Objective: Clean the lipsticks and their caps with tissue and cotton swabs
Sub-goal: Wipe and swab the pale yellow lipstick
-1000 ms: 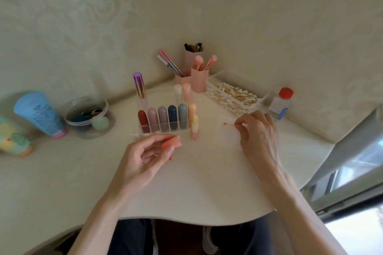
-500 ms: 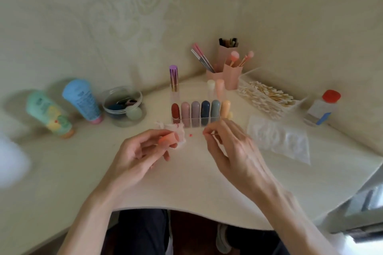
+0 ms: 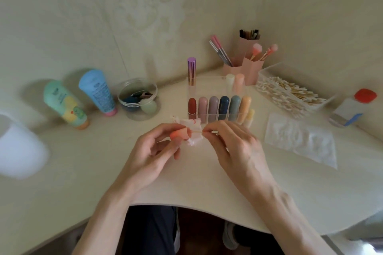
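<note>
My left hand point(image 3: 154, 151) grips a small coral-orange lipstick cap point(image 3: 179, 133) with its opening turned right. My right hand point(image 3: 232, 147) pinches a cotton swab point(image 3: 196, 130) whose tip goes into the cap's mouth. A crumpled tissue point(image 3: 191, 125) with red smears lies on the desk just behind the cap. Behind it, a clear organiser point(image 3: 219, 109) holds a row of several coloured lipsticks. A clear tray of cotton swabs point(image 3: 288, 93) sits at the back right, and a flat tissue sheet point(image 3: 300, 138) lies to the right of my hands.
Two tubes point(image 3: 64, 105) point(image 3: 97, 91) lean at the left by a clear bowl point(image 3: 136, 99). A blurred white object point(image 3: 18, 147) is at the far left. Pink brush holders point(image 3: 248, 62) stand at the back; a red-capped bottle point(image 3: 352, 107) is at the right.
My right hand brought the swab from the tissue sheet at the right over to the cap in my left hand; its tip now meets the cap. The view swung left.
</note>
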A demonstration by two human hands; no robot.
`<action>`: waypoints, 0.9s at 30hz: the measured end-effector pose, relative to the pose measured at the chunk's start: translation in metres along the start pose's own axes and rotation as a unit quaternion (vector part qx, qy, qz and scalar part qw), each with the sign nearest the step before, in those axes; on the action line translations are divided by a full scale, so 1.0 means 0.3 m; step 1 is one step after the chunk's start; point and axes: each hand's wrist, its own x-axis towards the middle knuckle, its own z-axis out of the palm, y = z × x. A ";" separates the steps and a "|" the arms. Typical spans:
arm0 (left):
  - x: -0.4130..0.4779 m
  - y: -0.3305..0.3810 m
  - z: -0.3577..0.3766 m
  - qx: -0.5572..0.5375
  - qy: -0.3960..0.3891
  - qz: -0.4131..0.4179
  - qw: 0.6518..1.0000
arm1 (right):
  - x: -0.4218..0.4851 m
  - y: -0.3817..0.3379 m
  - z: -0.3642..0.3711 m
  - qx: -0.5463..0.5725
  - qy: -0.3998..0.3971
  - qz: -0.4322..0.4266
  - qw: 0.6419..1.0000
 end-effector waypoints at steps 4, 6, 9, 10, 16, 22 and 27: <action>-0.003 -0.005 0.001 -0.012 0.001 -0.003 1.000 | -0.006 -0.001 0.001 0.014 0.014 0.001 1.000; -0.005 -0.004 0.001 -0.016 0.000 -0.003 1.000 | -0.006 -0.005 0.005 0.020 0.019 -0.002 1.000; -0.007 -0.005 -0.001 -0.013 -0.003 0.000 1.000 | -0.006 -0.011 0.007 0.014 0.022 -0.015 1.000; -0.007 -0.007 -0.001 -0.013 -0.001 0.000 1.000 | -0.006 -0.011 0.009 0.012 0.019 -0.017 1.000; -0.005 -0.013 -0.002 -0.016 0.016 0.000 1.000 | -0.020 -0.010 0.024 0.019 0.000 -0.010 1.000; -0.006 -0.011 0.002 -0.019 0.021 0.007 1.000 | -0.034 -0.009 0.022 0.080 -0.051 0.038 0.995; 0.002 -0.034 0.001 0.020 0.021 0.017 0.999 | -0.038 -0.010 0.018 0.105 -0.064 0.047 0.991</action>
